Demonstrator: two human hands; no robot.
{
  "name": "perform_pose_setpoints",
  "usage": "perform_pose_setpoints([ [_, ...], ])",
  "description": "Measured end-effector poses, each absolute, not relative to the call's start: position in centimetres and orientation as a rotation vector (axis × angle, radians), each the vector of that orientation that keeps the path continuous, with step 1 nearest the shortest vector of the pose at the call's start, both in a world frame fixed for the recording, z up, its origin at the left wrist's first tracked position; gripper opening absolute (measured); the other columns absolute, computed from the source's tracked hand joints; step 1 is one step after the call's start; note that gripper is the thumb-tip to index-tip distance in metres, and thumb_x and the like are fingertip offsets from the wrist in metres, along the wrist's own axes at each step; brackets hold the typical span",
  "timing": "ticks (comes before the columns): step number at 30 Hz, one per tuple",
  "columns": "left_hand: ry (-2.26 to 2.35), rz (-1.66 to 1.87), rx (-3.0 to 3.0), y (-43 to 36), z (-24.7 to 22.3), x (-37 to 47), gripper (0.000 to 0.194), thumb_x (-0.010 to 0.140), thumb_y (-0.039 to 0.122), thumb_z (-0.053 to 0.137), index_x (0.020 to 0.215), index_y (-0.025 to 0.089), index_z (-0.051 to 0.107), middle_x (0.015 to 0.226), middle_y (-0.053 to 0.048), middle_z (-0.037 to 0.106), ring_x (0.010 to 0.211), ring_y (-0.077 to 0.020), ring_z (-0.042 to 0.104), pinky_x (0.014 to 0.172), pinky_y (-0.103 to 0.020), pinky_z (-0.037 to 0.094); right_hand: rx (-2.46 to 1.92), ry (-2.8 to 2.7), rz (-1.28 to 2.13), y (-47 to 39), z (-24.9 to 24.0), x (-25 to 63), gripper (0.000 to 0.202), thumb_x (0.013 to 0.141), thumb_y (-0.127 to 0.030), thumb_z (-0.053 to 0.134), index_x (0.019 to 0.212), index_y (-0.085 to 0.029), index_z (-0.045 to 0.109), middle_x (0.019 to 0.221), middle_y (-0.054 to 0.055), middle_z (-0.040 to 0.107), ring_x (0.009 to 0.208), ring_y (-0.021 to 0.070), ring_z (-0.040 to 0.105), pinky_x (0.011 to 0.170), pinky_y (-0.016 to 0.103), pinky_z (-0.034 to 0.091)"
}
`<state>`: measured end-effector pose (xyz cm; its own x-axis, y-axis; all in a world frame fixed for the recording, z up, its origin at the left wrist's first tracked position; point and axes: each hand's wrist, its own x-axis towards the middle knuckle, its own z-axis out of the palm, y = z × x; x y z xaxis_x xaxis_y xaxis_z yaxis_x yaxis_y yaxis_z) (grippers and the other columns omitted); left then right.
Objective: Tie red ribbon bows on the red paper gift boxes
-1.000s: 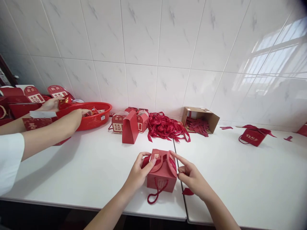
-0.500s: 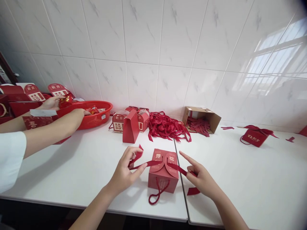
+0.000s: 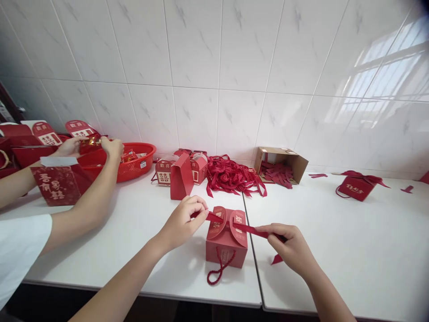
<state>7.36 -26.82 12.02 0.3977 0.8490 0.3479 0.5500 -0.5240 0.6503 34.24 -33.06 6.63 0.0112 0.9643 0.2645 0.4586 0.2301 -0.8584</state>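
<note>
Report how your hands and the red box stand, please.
Left hand, right hand: each holding flat dark-red fabric ribbon. Red cardboard box: upright, top flaps folded shut, ribbon threaded through. Tangled red ribbon pile: behind, apart from box.

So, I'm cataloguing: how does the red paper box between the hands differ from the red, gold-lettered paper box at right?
The nearer red paper box has its red ribbon stretched between left hand and right hand; the gold-lettered box has another ribbon lying on top, untouched. The nearer box's cord handle hangs in front; the other's loops out leftward. Both are red.
</note>
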Motion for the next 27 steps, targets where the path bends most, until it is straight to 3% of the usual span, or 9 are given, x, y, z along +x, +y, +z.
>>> perform_pose_setpoints([
  [7,1.286,0.872,1.864,-25.2,10.5,8.1,0.039,0.076,0.047,0.055,0.050,0.019,0.046,0.075,-0.004,0.058,0.074,-0.0202,0.055,0.072,-0.031,0.041,-1.493,-1.590,0.695,-32.4,5.8,33.9,0.041,0.075,-0.021,0.044,0.103,-0.018,0.074,0.066,0.002,0.065,0.052,0.0122,0.045,0.053,0.028,0.041],
  [12,1.293,0.839,1.848,-25.5,9.5,7.4,0.045,0.075,0.056,0.055,0.051,0.018,0.052,0.086,-0.005,0.061,0.078,-0.0207,0.057,0.073,-0.029,0.042,-1.522,-1.673,0.661,-32.3,5.0,33.4,0.042,0.076,-0.021,0.043,0.108,-0.020,0.070,0.053,-0.004,0.047,0.049,0.0106,0.038,0.051,0.026,0.036],
  [18,1.349,0.664,1.838,-24.9,7.9,5.0,0.053,0.073,0.065,0.053,0.047,0.018,0.048,0.064,-0.002,0.055,0.058,-0.0170,0.050,0.057,-0.026,0.037,-1.520,-1.678,0.681,-32.4,4.2,33.0,0.042,0.077,-0.024,0.043,0.112,-0.020,0.065,0.055,-0.005,0.045,0.051,0.0119,0.041,0.051,0.026,0.035],
  [27,1.432,0.697,1.938,-24.8,6.4,2.9,0.051,0.072,0.065,0.053,0.051,0.019,0.052,0.078,-0.005,0.063,0.075,-0.0217,0.057,0.069,-0.026,0.042,-1.592,-1.630,0.828,-33.0,3.3,34.2,0.040,0.084,-0.038,0.045,0.115,-0.019,0.060,0.059,-0.004,0.048,0.054,0.0132,0.043,0.053,0.027,0.034],
])
